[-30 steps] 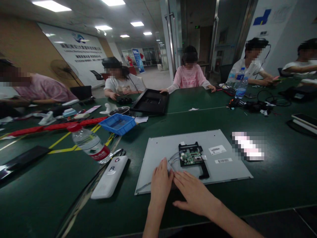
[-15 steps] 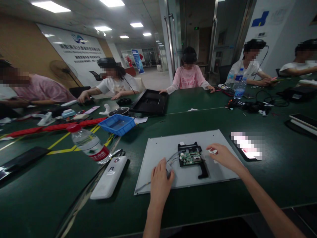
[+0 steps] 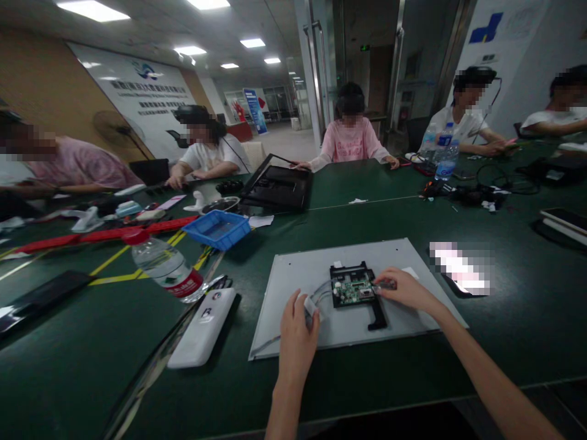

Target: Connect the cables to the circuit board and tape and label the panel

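A flat grey panel [image 3: 293, 275] lies on the table, carrying a black bracket [image 3: 376, 319] with a green circuit board [image 3: 352, 291] on it. My left hand [image 3: 297, 333] is curled at the panel's left part, thumb and fingers about a small whitish piece [image 3: 312, 304] on the grey wires [image 3: 323, 289] that run to the board. Fingertips of my right hand [image 3: 406, 290] are pinched together at the board's right edge; what lies between them is too small to make out. A white slip [image 3: 409, 272] shows on the panel behind that hand.
A phone [image 3: 461, 269] with a lit screen lies right of the panel. To the left are a white power bank [image 3: 204, 330], a tilted water bottle [image 3: 167, 266] and a blue tray [image 3: 217, 229]. Across the table, a person [image 3: 351, 137] touches a black casing [image 3: 279, 186].
My right hand has moved left to the board's edge. The piece at my left hand has turned and shows whiter. Across the table, a black frame is raised from the casing.
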Demonstrator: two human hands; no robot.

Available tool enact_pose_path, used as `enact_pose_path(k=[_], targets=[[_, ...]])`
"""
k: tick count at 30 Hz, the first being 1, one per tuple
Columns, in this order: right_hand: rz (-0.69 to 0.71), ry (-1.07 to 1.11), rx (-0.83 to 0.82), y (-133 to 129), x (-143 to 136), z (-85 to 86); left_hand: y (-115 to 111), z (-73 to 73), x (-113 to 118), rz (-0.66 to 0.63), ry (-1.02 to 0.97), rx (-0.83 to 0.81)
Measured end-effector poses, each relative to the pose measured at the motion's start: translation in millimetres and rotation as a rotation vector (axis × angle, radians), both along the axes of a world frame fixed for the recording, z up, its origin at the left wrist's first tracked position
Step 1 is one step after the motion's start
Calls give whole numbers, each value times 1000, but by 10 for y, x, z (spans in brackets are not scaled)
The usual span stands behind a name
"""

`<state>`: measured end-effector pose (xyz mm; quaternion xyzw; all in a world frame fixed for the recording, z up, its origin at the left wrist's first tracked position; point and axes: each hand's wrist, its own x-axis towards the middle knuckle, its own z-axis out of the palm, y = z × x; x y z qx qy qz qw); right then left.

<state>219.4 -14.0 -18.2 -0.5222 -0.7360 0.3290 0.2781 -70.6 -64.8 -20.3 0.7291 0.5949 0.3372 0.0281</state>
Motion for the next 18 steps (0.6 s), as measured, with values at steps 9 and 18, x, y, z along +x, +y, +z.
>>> enact_pose_path(k=[9, 18], targets=[[-73, 72, 27, 26, 70, -122, -22, 7, 9, -26, 14, 19], [-267, -48, 121, 67, 223, -330, -45, 17, -17, -85, 170, -5]])
